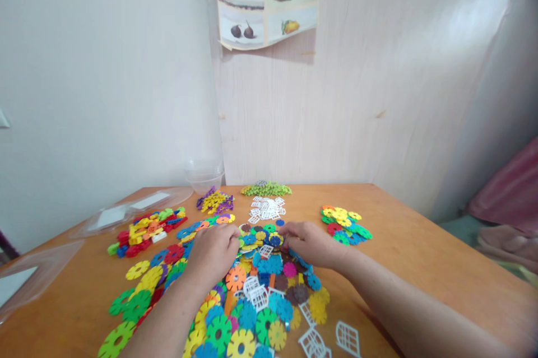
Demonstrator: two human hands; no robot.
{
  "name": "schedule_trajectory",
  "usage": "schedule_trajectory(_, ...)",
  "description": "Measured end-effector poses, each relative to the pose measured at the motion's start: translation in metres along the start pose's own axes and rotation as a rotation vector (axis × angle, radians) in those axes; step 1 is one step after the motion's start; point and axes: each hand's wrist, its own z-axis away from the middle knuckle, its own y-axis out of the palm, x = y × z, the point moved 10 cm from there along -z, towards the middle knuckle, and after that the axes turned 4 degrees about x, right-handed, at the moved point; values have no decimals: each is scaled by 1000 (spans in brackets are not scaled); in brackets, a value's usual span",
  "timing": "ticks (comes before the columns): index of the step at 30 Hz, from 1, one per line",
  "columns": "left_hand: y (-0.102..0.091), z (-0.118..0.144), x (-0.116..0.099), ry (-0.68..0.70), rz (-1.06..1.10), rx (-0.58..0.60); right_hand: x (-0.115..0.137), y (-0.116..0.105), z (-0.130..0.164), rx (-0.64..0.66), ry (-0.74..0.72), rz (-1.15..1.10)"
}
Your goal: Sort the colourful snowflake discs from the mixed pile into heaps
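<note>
A heap of colourful notched plastic discs [247, 313] spreads over the table between my arms. My left hand [216, 247] rests at the left of the heap's far part, fingers curled inward and their tips mostly hidden. Across from it, my right hand [309, 243] reaches in from the right with bent fingers against the discs. Whatever either hand holds is too small or hidden to make out. Between the hands lie small discs and a white plastic window piece [265, 251]. More white window pieces [255, 293] lie on the heap nearer me.
Beyond the hands are a white window-piece pile [268, 208], green pieces [269, 189] and purple-yellow pieces [215, 201]. Building blocks [147, 232] lie left, sorted discs [345, 224] right. Clear plastic bowls [204, 174] and lids [138, 205] stand along the wall side of the table [420, 268].
</note>
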Motion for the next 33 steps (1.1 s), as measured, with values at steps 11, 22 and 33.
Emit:
schedule_trajectory(11, 0, 0, -11, 48, 188, 6, 31, 8, 2, -128, -78, 308)
schedule_trajectory(22, 18, -4, -18, 134, 278, -4, 42, 22, -6, -69, -111, 423)
schedule_trajectory(33, 22, 3, -38, 251, 256, 114, 13, -15, -11, -349, 20, 224)
